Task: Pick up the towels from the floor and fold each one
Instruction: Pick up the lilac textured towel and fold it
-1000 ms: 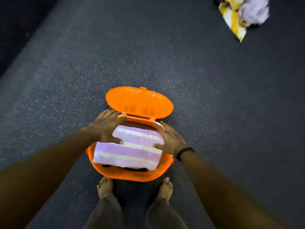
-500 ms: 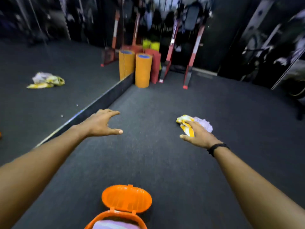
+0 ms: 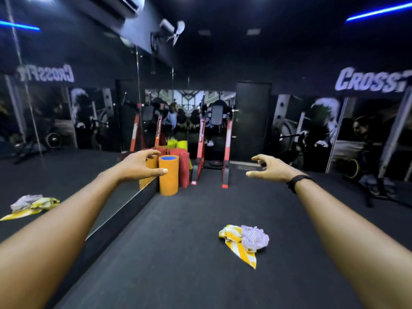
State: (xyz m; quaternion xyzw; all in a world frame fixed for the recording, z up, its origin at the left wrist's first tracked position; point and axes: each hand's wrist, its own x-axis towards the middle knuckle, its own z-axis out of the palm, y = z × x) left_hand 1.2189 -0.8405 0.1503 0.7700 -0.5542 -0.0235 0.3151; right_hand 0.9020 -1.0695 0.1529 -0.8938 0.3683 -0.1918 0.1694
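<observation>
Both hands are held out in front, the left hand and the right hand, fingers loose and holding nothing. The crumpled yellow-and-purple striped towel lies on the dark floor ahead. Next, I think, is to bend down and grab it.

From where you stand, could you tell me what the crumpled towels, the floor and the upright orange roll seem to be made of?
The yellow-and-white striped towel and the lavender towel bunched against it look like soft woven cloth: matte, creased, folding on themselves. The floor looks like dark matte rubber matting or carpet; blur leaves it open. The orange roll looks like matte foam, probably a rolled mat, with a blue core on top.
</observation>
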